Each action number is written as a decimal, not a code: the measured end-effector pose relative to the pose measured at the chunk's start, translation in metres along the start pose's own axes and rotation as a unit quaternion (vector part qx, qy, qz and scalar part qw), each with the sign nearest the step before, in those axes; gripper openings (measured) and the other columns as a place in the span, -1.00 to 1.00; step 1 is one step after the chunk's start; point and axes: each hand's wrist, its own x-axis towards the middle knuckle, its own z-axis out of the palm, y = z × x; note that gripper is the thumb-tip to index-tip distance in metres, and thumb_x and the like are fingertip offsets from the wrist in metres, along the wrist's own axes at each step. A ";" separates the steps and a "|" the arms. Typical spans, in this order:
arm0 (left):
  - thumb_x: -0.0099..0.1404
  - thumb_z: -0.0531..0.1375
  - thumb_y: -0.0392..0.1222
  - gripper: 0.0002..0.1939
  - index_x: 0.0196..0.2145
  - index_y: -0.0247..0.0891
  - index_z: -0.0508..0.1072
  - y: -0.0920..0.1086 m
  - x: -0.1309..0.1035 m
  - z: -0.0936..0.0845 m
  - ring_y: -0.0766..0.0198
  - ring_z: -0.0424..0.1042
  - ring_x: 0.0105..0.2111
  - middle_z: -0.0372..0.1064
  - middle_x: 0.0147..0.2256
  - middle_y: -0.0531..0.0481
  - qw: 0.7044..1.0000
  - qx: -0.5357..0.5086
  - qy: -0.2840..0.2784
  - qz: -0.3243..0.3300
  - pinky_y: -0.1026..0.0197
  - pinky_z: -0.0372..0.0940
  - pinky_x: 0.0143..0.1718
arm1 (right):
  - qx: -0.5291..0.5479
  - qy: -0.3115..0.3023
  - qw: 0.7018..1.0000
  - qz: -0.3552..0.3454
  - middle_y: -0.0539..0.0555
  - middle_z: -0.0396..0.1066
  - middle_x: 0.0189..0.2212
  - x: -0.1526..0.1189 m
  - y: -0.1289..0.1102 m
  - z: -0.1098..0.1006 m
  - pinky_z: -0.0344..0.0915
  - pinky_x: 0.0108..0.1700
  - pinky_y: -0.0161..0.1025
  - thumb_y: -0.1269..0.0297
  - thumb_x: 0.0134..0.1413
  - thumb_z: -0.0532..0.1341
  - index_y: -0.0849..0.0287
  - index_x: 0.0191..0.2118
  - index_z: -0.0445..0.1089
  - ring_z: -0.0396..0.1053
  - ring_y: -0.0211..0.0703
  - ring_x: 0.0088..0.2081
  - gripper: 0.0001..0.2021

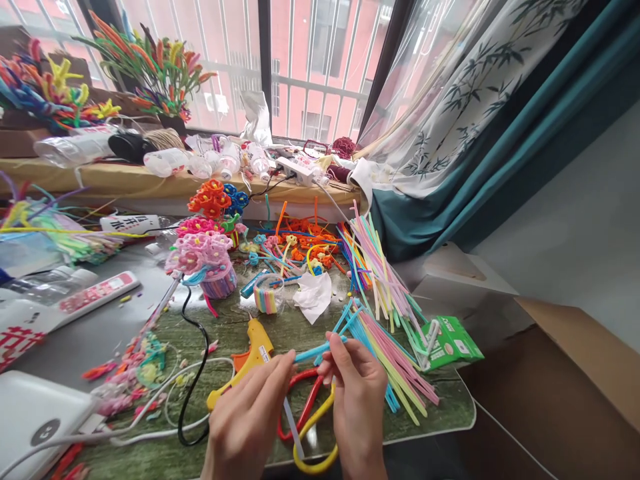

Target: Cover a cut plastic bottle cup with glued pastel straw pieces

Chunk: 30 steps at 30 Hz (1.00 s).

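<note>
A blue pipe cleaner (312, 351) stretches between my hands above the table's front part. The fingers of my left hand (250, 413) are pressed together on its left end. My right hand (356, 393) pinches the other end between thumb and fingers. Under my hands lie scissors (320, 460) with red and yellow handles, partly hidden by them. A yellow glue gun (259, 343) rests just left of them, its grip partly behind my left hand. Blue, pink and yellow pipe cleaners (387, 340) are bundled right of my right hand.
Pink pipe-cleaner flowers (200, 250) stand in a pot behind the glue gun. Cables (193, 393) and scraps cover the left side. A striped roll (266, 300), white tissue (314, 297) and green packet (453, 343) lie on the table (235, 327). Bottles (167, 162) line the windowsill.
</note>
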 end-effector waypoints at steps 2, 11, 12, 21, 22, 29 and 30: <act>0.39 0.15 -0.25 -0.81 -0.16 -0.32 0.55 -0.003 0.016 -0.004 0.30 0.59 -0.39 0.61 -0.30 -0.07 0.997 -0.042 0.001 -0.060 0.38 0.44 -0.30 | 0.015 -0.012 1.000 0.004 -0.03 0.45 -0.63 0.003 -0.006 0.007 0.24 -0.61 -0.43 0.18 -0.32 0.53 0.24 -0.48 0.51 0.34 -0.34 -0.64 -0.70; 0.26 0.23 -0.09 -0.78 -0.42 -0.29 0.51 -0.025 0.070 -0.005 0.36 0.42 -0.64 0.47 -0.57 0.05 0.847 -0.412 -0.085 -0.326 0.40 0.33 -0.64 | -0.073 -0.178 0.981 -0.013 0.01 0.49 -0.61 0.037 -0.026 0.027 0.35 -0.52 -0.39 0.11 -0.18 0.46 0.24 -0.48 0.49 0.43 -0.27 -0.60 -0.71; 0.25 0.23 -0.07 -0.77 -0.44 -0.29 0.50 -0.029 0.075 -0.005 0.36 0.40 -0.65 0.46 -0.58 0.04 0.841 -0.417 -0.094 -0.330 0.39 0.31 -0.66 | -0.114 -0.218 0.969 -0.024 0.02 0.49 -0.61 0.045 -0.029 0.028 0.37 -0.49 -0.36 0.10 -0.15 0.45 0.25 -0.47 0.51 0.44 -0.25 -0.58 -0.71; 0.32 0.09 -0.17 -0.72 -0.48 -0.29 0.49 -0.062 0.101 0.014 0.39 0.35 -0.67 0.39 -0.63 0.08 0.917 -0.278 -0.204 -0.200 0.39 0.22 -0.62 | -0.330 -0.482 0.807 -0.087 -0.07 0.36 -0.69 0.100 -0.041 0.046 0.18 -0.61 -0.41 0.00 -0.01 0.34 0.22 -0.46 0.57 0.27 -0.33 -0.68 -0.67; 0.31 0.09 -0.20 -0.73 -0.48 -0.29 0.49 -0.065 0.100 0.018 0.39 0.35 -0.67 0.39 -0.63 0.08 0.923 -0.270 -0.201 -0.188 0.40 0.21 -0.60 | -0.331 -0.480 0.806 -0.098 -0.07 0.34 -0.70 0.102 -0.038 0.048 0.16 -0.63 -0.42 -0.01 0.01 0.32 0.21 -0.46 0.58 0.25 -0.34 -0.69 -0.66; 0.31 0.09 -0.26 -0.75 -0.41 -0.27 0.55 -0.075 0.094 0.030 0.35 0.38 -0.59 0.49 -0.54 0.02 0.958 -0.195 -0.180 -0.107 0.37 0.21 -0.53 | -0.363 -0.455 0.794 -0.174 -0.08 0.33 -0.68 0.111 -0.021 0.043 0.13 -0.60 -0.41 0.05 0.17 0.21 0.18 -0.37 0.59 0.22 -0.34 -0.69 -0.67; 0.31 0.11 -0.26 -0.76 -0.42 -0.27 0.55 -0.075 0.094 0.031 0.35 0.39 -0.58 0.50 -0.53 0.01 0.960 -0.189 -0.180 -0.101 0.36 0.21 -0.52 | -0.374 -0.454 0.785 -0.193 -0.08 0.34 -0.67 0.110 -0.020 0.042 0.13 -0.58 -0.40 0.07 0.19 0.20 0.17 -0.37 0.59 0.22 -0.33 -0.67 -0.68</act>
